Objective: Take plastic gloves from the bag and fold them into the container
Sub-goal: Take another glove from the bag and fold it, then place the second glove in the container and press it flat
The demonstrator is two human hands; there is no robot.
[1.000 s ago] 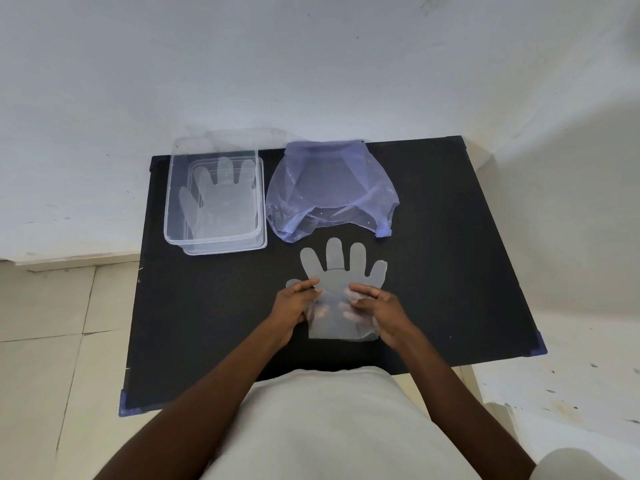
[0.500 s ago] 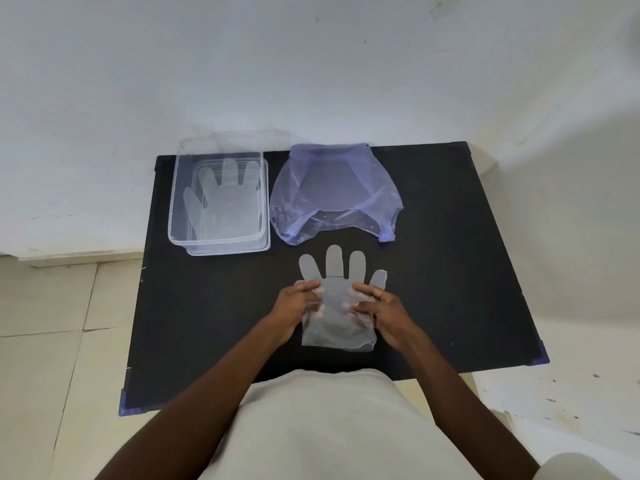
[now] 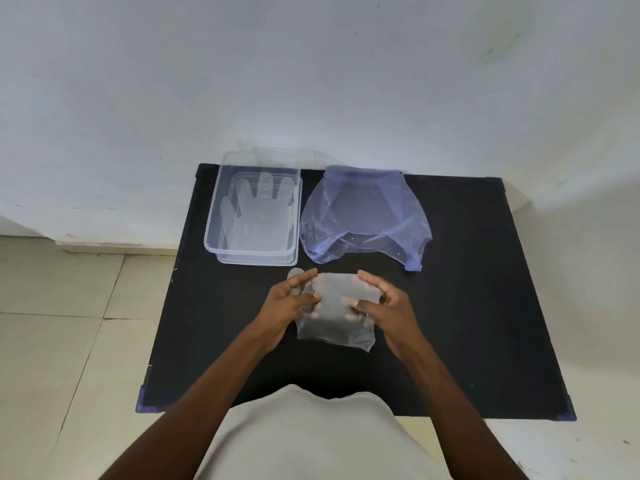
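Black covers the whole top of the bench (image 3: 467, 306), and small blue bits of tape sit at its corners. A person stands at the near edge and holds a thin, see-through plastic glove (image 3: 337, 306) between both hands, in the middle of the bench. The top part of the glove is folded down, so it looks like a soft square. One glove finger pokes out past the left hand. The lower edge of the glove hangs loose and a little wavy just over the black top.

The left hand (image 3: 294, 299) pinches the left side of the glove, with its thumb on top and its fingers curled under. The right hand (image 3: 384, 303) pinches the right side in the same way, and some of its fingertips show through the plastic. Both arms are bare.

Farther back on the left sits a clear plastic container (image 3: 254, 256) with no lid on it. Another glove (image 3: 259, 213) lies flat inside it, with its fingers pointing toward the wall. Just beside the container, on the right, lies a floppy purple plastic bag (image 3: 367, 216). Its open mouth faces the person. The bag and the container are close but do not seem to touch.

Pale tiles (image 3: 62, 323) cover the floor on the left, and a white wall (image 3: 311, 81) stands behind the bench.
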